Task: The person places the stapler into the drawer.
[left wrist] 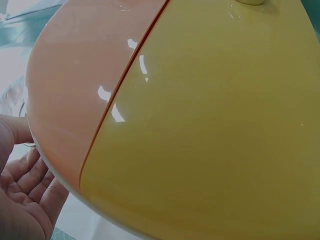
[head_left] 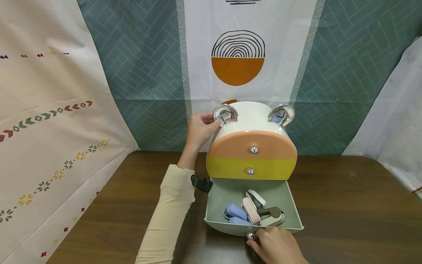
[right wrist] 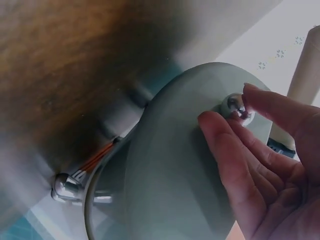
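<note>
A small animal-shaped drawer cabinet (head_left: 252, 117) with silver ears stands on the table. My left hand (head_left: 199, 130) holds it by its left ear (head_left: 227, 114), thumb in front and fingers partly hidden behind. The bottom green drawer (head_left: 227, 189) is pulled out. At its front, my right hand (head_left: 278, 244) pinches the round silver knob (right wrist: 237, 107) between thumb and fingers. Several small staplers lie in the drawer, among them a blue stapler (head_left: 236, 211), a pink stapler (head_left: 251, 211), a white stapler (head_left: 256, 198) and a brown-topped stapler (head_left: 271, 216).
Above the green drawer, the orange drawer (head_left: 230, 146) and the yellow drawer (head_left: 227, 167) are closed, each with a silver knob. The dark wooden table (head_left: 346, 209) extends to both sides. Patterned cloths (head_left: 148, 73) hang behind and at the sides.
</note>
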The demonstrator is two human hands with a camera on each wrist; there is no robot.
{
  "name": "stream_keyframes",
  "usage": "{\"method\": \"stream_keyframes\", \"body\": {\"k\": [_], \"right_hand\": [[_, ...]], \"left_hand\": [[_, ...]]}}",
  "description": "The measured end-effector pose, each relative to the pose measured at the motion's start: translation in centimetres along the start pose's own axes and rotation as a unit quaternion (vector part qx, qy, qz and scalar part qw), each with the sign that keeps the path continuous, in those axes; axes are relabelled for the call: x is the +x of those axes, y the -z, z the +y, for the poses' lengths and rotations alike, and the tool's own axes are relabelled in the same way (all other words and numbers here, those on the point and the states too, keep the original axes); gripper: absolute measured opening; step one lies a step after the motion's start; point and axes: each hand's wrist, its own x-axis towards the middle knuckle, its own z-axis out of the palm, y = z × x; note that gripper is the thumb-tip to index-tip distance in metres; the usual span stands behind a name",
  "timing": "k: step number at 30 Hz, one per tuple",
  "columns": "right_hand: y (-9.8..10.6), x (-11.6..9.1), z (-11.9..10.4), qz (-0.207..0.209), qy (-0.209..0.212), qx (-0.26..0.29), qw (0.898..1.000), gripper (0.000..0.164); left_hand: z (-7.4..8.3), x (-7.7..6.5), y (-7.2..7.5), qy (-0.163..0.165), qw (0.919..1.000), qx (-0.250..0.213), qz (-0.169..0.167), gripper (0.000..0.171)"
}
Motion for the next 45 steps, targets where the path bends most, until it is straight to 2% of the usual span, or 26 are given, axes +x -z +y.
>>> {"method": "stream_keyframes", "body": {"k": [3,4,7,10,18,24,30,35,45], "right_hand": [[0.0,0.0,0.1,0.038,0.005,0.005,0.999,0.028],[-0.1,-0.1,0.2,0.063,0.010,0.005,0.998,0.027],[-0.2,0.0,0.5,0.127,0.021,0.005,0.992,0.027],[-0.4,0.1,0.8,0.165,0.028,0.006,0.986,0.028],[-0.4,0.6,1.0,0.154,0.014,0.019,0.988,0.026],[-0.2,1.3,0.8,0.122,-0.012,0.030,0.992,0.024],[-0.3,2.3,1.1,0.128,-0.018,0.043,0.991,0.026],[-0.4,3.1,1.4,0.117,-0.028,0.063,0.991,0.027],[-0.5,4.1,1.7,0.100,-0.042,0.071,0.992,0.027]], "left_hand": [[0.0,0.0,-0.1,0.001,1.0000,0.001,-0.001,0.025],[0.0,0.0,-0.1,0.001,1.0000,0.002,-0.001,0.025],[-0.1,0.0,-0.1,0.001,1.0000,-0.001,-0.001,0.025],[0.0,0.0,0.0,0.002,1.0000,-0.003,-0.001,0.025],[0.0,-0.1,0.0,-0.001,1.0000,-0.001,0.001,0.025],[0.0,-0.2,-0.2,0.001,1.0000,0.003,0.001,0.025],[0.1,-0.2,0.0,0.002,1.0000,0.005,0.005,0.025],[0.0,-0.2,-0.1,0.004,1.0000,0.003,0.005,0.025],[0.1,-0.2,-0.2,0.008,0.9997,0.021,0.006,0.026]]}}
